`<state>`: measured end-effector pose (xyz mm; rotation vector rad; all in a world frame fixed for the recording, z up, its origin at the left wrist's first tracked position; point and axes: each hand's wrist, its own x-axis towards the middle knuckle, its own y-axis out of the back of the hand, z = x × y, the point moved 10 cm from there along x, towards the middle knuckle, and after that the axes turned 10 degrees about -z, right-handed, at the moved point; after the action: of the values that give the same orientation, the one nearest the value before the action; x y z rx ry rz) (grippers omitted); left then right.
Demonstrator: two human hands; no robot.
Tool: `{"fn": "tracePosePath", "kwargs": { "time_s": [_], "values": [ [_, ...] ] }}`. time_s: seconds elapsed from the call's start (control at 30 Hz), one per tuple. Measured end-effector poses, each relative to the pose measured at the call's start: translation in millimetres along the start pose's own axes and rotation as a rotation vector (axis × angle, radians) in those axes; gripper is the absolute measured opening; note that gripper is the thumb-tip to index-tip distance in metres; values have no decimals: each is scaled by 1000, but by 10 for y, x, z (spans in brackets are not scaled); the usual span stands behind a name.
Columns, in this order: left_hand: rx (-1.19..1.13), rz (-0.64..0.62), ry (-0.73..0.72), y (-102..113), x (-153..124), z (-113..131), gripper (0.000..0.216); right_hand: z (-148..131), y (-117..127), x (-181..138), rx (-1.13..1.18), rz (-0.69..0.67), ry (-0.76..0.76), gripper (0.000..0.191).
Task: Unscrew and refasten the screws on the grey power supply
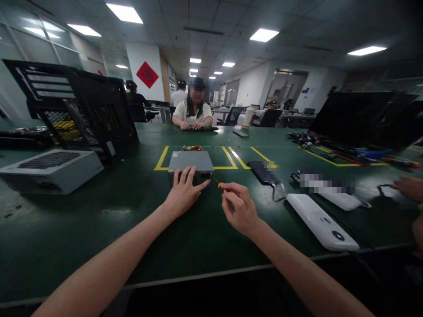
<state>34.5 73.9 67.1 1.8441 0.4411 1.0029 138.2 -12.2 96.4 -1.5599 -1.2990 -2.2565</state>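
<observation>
A grey metal computer power supply (191, 161) lies on the green table in front of me, with bundled coloured cables (194, 149) at its far side. My left hand (185, 190) holds its near side, fingers over the top front edge and thumb stretched across the front face toward the right corner. In my right hand (240, 207) is a screwdriver with an orange and black handle (228, 189), gripped between thumb and fingers. Its thin shaft points at the power supply's front right corner; whether the tip touches a screw cannot be made out.
A second power supply (49, 171) and an open black computer case (86, 110) stand at left. On the right lie a white handheld device (320, 220), a dark one (264, 172), cables and tools. Another person (193, 110) sits opposite; someone's hand (410, 188) shows at right.
</observation>
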Motion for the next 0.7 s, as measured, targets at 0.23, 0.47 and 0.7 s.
{"fn": "tracePosePath", "kwargs": {
  "time_s": [0.23,0.47,0.7],
  "values": [
    [27,-24,18,-32,16,7,52,-20,-28,-2,-4,-31,33,36],
    [63,-16,50,-42,35,3,53,-57,-63,20,21,-61,58,33],
    [78,-15,63,-41,36,12,52,-52,-2,32,-13,-30,35,30]
  ]
}}
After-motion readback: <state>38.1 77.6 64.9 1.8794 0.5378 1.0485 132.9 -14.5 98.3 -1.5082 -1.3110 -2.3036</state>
